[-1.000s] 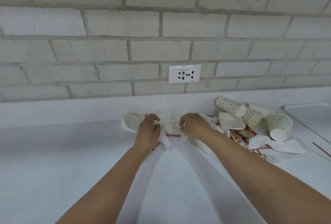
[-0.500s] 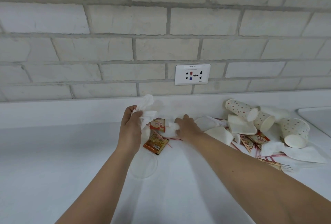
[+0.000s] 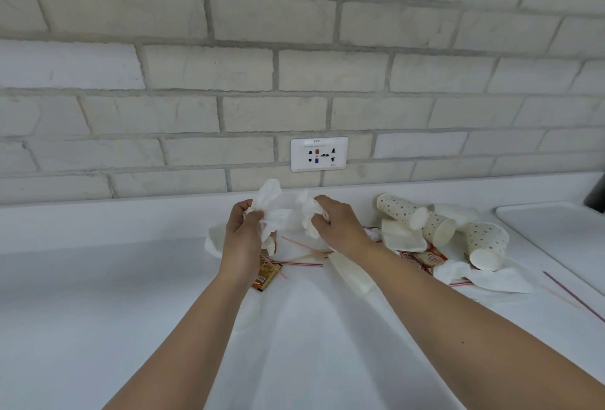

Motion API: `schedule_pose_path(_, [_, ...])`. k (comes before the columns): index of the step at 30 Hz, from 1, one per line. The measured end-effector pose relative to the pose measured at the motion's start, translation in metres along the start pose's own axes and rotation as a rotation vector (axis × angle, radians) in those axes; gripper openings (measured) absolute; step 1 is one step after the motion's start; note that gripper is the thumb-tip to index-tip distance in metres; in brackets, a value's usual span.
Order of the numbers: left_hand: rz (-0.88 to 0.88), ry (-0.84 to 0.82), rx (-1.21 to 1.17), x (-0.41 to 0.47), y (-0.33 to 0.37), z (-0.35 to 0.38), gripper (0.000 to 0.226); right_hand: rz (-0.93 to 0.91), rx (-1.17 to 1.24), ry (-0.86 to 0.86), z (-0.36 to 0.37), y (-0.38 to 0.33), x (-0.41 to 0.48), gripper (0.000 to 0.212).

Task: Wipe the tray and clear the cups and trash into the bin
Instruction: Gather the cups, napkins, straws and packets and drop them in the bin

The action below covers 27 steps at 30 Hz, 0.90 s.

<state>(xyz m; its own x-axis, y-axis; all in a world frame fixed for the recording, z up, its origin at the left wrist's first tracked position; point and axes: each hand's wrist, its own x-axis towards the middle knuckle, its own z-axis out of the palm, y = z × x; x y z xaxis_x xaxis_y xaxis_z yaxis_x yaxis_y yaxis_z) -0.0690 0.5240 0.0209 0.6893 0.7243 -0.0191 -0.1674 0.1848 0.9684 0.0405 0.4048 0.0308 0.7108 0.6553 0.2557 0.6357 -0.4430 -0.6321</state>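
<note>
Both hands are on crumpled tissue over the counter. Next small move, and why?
Probably bunch the tissue into the left hand, freeing the right hand for more trash. Both hands grip the tissue now, raised off the counter, while a sachet, straws and dotted cups lie loose below and to the right.
</note>
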Motion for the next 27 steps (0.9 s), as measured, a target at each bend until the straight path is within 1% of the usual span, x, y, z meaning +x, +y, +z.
schedule_pose_path(4, [0.028,-0.094,0.069,-0.020,0.003,0.024,0.024,-0.019,0.037,0.077,-0.034,0.000,-0.031,0.010])
schedule_pose_path(6, [0.021,-0.135,0.097,-0.033,0.003,0.037,0.024,-0.011,0.037,0.118,-0.050,0.004,-0.048,0.013])
schedule_pose_path(9, [-0.002,-0.171,0.101,-0.053,0.000,0.060,0.024,0.063,0.113,0.170,-0.076,0.014,-0.078,0.026])
schedule_pose_path(10, [-0.012,-0.173,0.097,-0.060,-0.001,0.068,0.026,0.092,0.153,0.193,-0.085,0.017,-0.089,0.027])
schedule_pose_path(12, [-0.041,-0.198,0.054,-0.080,-0.004,0.088,0.029,0.139,0.189,0.231,-0.102,0.025,-0.113,0.022])
schedule_pose_path(13, [-0.063,-0.218,0.034,-0.092,-0.005,0.099,0.031,0.152,0.185,0.247,-0.111,0.029,-0.126,0.022])
schedule_pose_path(16, [-0.156,-0.258,0.025,-0.126,-0.011,0.131,0.032,0.184,0.174,0.282,-0.135,0.042,-0.162,0.036])
schedule_pose_path(17, [-0.188,-0.277,0.018,-0.137,-0.015,0.143,0.031,0.194,0.167,0.300,-0.145,0.047,-0.176,0.038])
schedule_pose_path(21, [-0.306,-0.360,-0.026,-0.185,-0.039,0.195,0.019,0.245,0.122,0.374,-0.186,0.063,-0.237,0.027])
schedule_pose_path(24, [-0.277,-0.478,0.072,-0.229,-0.058,0.235,0.031,0.302,0.136,0.481,-0.212,0.082,-0.285,0.047])
schedule_pose_path(27, [-0.256,-0.595,0.121,-0.275,-0.079,0.268,0.032,0.347,0.089,0.578,-0.232,0.099,-0.329,0.055])
